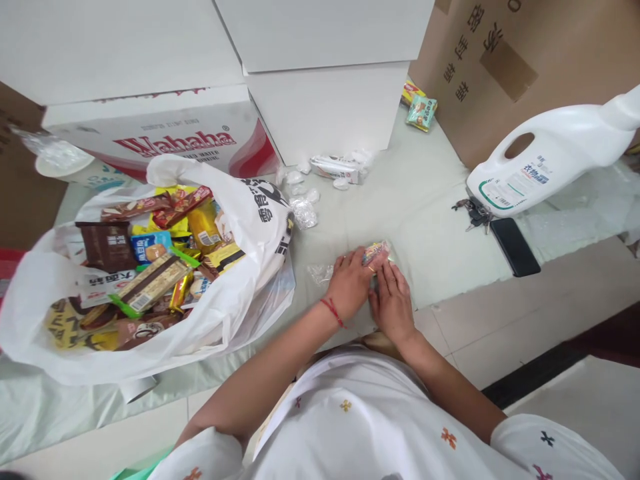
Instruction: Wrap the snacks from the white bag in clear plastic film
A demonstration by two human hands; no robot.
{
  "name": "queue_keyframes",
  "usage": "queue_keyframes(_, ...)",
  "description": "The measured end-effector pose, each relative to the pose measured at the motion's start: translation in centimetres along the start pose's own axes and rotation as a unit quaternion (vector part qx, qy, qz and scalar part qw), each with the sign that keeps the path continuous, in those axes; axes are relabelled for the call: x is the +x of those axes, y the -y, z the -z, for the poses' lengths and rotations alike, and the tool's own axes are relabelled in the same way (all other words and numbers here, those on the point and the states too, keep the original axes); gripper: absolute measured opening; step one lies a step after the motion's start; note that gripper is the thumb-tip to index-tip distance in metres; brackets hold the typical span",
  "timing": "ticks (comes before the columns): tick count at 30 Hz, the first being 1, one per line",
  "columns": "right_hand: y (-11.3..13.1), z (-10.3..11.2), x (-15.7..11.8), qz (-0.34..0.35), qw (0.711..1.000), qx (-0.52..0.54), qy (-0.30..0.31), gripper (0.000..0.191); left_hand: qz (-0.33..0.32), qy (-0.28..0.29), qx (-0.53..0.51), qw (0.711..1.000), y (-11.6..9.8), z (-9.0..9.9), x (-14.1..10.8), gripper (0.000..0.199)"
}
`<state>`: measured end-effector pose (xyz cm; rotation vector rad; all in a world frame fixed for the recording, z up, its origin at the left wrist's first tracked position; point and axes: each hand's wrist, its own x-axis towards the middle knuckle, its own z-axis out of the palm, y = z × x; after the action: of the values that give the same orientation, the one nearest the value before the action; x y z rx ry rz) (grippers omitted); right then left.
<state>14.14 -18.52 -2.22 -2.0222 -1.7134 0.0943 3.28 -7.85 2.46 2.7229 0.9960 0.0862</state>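
L hand [351, 280] and R hand [393, 300] w/ fingers on packet [376, 255]; grip n/a, couldn't tell. Bag [200, 333] lay left.

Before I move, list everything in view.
Open plastic bag: one, white, left
Wrapped snacks: many, mixed colours, inside
Wahaha carton: one, white-red, behind bag
Plain boxes: several, white, back
Cardboard cartons: two, brown, either side
Round tub: one, white-blue, upper left
Crumpled wrappings: several, whitish, centre
Small packets: two, yellow, green, upper right
Handled plastic bottle: one, white, right
Keys: one bunch, dark, beside bottle
Flat phone: one, black, beside keys
Tablecloth: one, pale green, beneath
Plastic packet: one, multicoloured, under hands
Patterned shirt: one, white, bottom
Left hand: one, red-corded wrist, centre
Right hand: one, bare, centre
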Motion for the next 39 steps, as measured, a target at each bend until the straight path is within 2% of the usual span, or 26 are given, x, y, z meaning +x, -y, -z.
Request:
queue_keyframes(3, -0.2, 0.3, -0.3, 0.007, 1.0, 0.02, 0.014, 0.06, -0.005, 0.03, 0.038, 0.999, -0.4, 0.8, 0.5, 0.059)
queue_keyframes(5, -1.1, 1.0, -0.1, 0.023, 0.997, 0.074, 0.014, 0.052, -0.013, 0.027, 0.042, 0.999, -0.4, 0.8, 0.5, 0.058)
queue_keyframes(8, -3.1, 2.4, 1.0, -0.001, 0.988, 0.148, -0.038, 0.04, -0.033, 0.003, 0.033, 0.999, -0.1, 0.2, 0.1, 0.057)
queue_keyframes(10, -4.3, 3.0, 2.0, -0.02, 0.987, 0.149, -0.062, 0.046, -0.037, -0.009, 0.026, 0.999, 0.0, -0.4, -0.1, 0.058)
queue_keyframes(13, -4.6, 2.7, 3.5, 0.032, 0.991, 0.127, 0.002, 0.065, -0.037, -0.013, -0.002, 0.999, 0.3, -1.0, 0.1, 0.057)
queue_keyframes(15, -4.0, 1.8, 4.0, 0.065, 0.991, 0.109, 0.053, 0.068, -0.052, -0.017, -0.045, 0.997, 1.0, -0.8, 0.1, 0.053)
queue_keyframes(17, -3.2, 0.8, 4.1, 0.064, 0.993, 0.074, 0.069, 0.064, -0.09, -0.05, -0.125, 0.987, 2.0, -0.3, -0.3, 0.049)
queue_keyframes(19, -2.7, 0.2, 4.0, 0.049, 0.996, 0.034, 0.064, 0.061, -0.105, -0.119, -0.224, 0.962, 3.2, 0.2, -1.5, 0.045)
queue_keyframes(20, -2.6, 0.0, 3.9, 0.046, 0.997, 0.017, 0.059, 0.06, -0.081, -0.166, -0.262, 0.947, 3.7, 0.4, -2.4, 0.042)
queue_keyframes(21, -2.5, -0.1, 3.8, 0.047, 0.997, 0.003, 0.055, 0.06, -0.027, -0.219, -0.285, 0.933, 4.1, 0.5, -3.5, 0.039)
queue_keyframes(23, -2.6, 0.0, 3.7, 0.056, 0.997, -0.022, 0.055, 0.061, 0.137, -0.305, -0.282, 0.899, 4.8, 0.1, -5.7, 0.033)
queue_keyframes(24, -2.6, 0.0, 3.7, 0.061, 0.996, -0.032, 0.057, 0.062, 0.218, -0.322, -0.27, 0.881, 4.9, -0.4, -6.8, 0.033)
queue_keyframes(25, -2.7, 0.1, 3.7, 0.065, 0.995, -0.04, 0.06, 0.064, 0.28, -0.319, -0.259, 0.867, 5.0, -0.9, -7.7, 0.035)
queue_keyframes(27, -2.8, 0.2, 3.8, 0.07, 0.994, -0.046, 0.066, 0.066, 0.344, -0.285, -0.259, 0.856, 5.2, -2.0, -9.0, 0.045)
queue_keyframes(30, -2.9, 0.3, 3.8, 0.074, 0.994, -0.04, 0.065, 0.066, 0.35, -0.266, -0.309, 0.844, 5.4, -2.8, -8.9, 0.065)
queue_keyframes(33, -2.9, 0.1, 3.8, 0.074, 0.995, -0.027, 0.057, 0.064, 0.348, -0.258, -0.359, 0.826, 6.2, -2.3, -6.7, 0.081)
queue_keyframes(35, -3.0, 0.0, 3.7, 0.074, 0.996, -0.019, 0.05, 0.062, 0.36, -0.221, -0.361, 0.831, 7.0, -1.7, -5.0, 0.086)
queue_keyframes(37, -3.1, -0.1, 3.7, 0.074, 0.996, -0.012, 0.045, 0.059, 0.373, -0.16, -0.349, 0.845, 7.7, -1.1, -3.8, 0.077)
queue_keyframes(39, -3.1, -0.2, 3.8, 0.074, 0.996, -0.006, 0.043, 0.058, 0.376, -0.103, -0.338, 0.857, 8.1, -0.7, -3.6, 0.048)
